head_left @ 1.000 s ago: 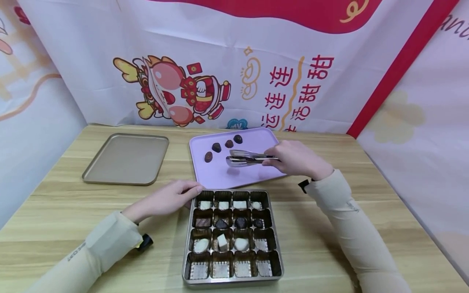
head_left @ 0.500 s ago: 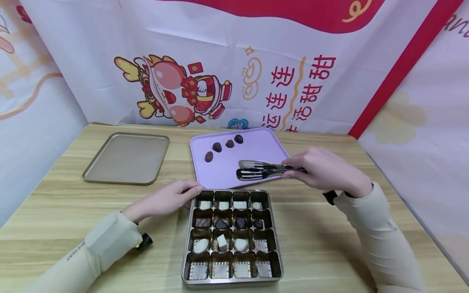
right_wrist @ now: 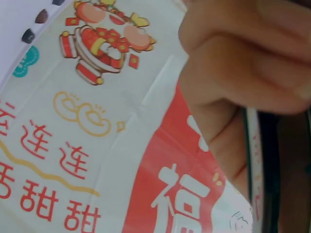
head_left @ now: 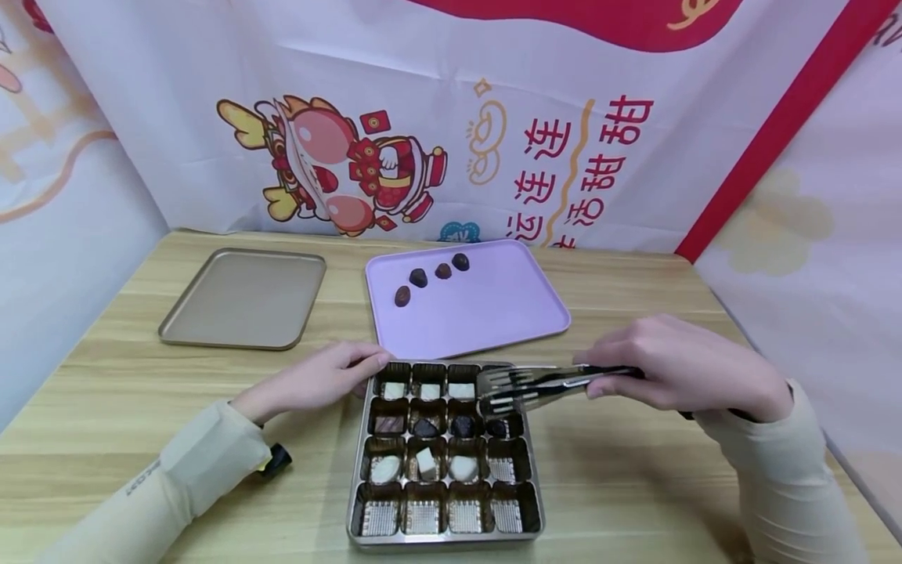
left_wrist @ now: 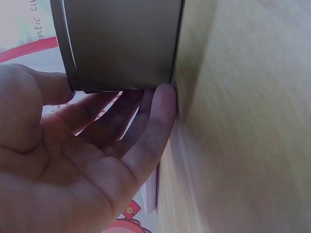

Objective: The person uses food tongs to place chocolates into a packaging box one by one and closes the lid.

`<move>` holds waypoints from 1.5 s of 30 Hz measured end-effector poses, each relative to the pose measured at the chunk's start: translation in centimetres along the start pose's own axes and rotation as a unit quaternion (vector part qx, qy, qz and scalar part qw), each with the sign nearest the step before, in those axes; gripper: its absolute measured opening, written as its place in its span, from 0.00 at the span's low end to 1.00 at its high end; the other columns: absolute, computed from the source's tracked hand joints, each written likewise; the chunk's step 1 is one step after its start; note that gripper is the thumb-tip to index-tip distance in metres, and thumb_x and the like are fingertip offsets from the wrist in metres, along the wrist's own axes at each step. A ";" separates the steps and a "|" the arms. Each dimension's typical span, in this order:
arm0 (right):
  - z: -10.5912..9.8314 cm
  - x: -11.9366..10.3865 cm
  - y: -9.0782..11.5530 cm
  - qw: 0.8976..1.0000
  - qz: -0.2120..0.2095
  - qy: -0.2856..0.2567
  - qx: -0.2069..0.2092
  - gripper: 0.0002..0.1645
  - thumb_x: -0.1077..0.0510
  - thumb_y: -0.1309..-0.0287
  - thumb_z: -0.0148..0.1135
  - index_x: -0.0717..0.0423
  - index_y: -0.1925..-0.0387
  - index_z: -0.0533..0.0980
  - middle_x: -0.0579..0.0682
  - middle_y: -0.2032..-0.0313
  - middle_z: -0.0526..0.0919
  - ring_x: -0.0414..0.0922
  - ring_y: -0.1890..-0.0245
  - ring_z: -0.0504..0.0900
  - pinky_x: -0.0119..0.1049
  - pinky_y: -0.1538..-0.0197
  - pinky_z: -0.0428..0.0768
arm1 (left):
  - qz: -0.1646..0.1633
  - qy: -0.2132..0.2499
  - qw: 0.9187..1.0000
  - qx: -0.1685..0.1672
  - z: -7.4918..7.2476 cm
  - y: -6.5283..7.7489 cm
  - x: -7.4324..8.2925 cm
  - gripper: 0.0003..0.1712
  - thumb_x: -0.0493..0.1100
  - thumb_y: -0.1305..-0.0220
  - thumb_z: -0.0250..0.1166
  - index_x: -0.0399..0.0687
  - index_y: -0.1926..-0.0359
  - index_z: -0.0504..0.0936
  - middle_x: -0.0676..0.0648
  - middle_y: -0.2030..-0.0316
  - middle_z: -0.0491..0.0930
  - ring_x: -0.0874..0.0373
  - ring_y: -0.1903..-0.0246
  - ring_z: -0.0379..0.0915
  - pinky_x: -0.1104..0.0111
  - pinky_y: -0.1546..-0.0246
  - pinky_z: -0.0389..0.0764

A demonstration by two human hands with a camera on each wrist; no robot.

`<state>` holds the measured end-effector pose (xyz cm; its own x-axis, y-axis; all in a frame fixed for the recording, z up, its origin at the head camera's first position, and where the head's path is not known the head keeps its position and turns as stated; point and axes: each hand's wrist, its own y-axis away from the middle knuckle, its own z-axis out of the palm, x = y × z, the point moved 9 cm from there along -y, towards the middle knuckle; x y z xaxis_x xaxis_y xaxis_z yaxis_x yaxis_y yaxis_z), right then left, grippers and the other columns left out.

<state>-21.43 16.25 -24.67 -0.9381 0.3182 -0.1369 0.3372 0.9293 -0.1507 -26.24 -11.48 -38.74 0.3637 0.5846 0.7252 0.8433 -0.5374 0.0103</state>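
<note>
A square tin (head_left: 444, 540) with a divided gold insert stands at the front middle. White chocolates (head_left: 461, 391) fill its back row as far as shows, dark ones (head_left: 462, 427) the second. Three white pieces (head_left: 463, 469) lie in the third row, whose right cell is bare like the front row. My left hand (head_left: 327, 379) holds the tin's back left corner, thumb at the rim and fingers against the wall (left_wrist: 121, 48). In my right hand (head_left: 683, 366) are metal slotted tongs (head_left: 543, 381), their heads over the two back right cells, hiding the rearmost. No chocolate shows between the heads.
Behind the tin lies a lilac tray (head_left: 500, 294) bearing several dark chocolates (head_left: 419, 277) in a slanting line. A beige tray (head_left: 243, 298) sits at the back left of the wooden table (head_left: 620, 486). A printed cloth (head_left: 395, 47) hangs behind.
The tongs have come from over the lilac tray, back toward me and to the right, to the tin's back right cells. My left hand has stayed on the tin's corner.
</note>
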 end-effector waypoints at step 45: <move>0.9 5.4 0.3 0.994 0.110 -0.019 -0.016 0.20 0.41 0.38 0.58 0.43 0.49 0.78 0.28 0.69 0.76 0.29 0.75 0.72 0.28 0.66 0.74 | 0.006 -0.005 1.000 -0.002 0.1 -0.1 0.0 0.19 0.55 0.24 0.44 0.56 0.46 0.78 0.57 0.52 0.77 0.57 0.48 0.72 0.58 0.45 0.67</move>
<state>-26.33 18.05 -26.31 -0.8378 0.5076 -0.2008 0.5307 0.8437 -0.0813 -26.31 -11.36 -38.85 0.3770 0.5841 0.7188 0.8374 -0.5466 0.0050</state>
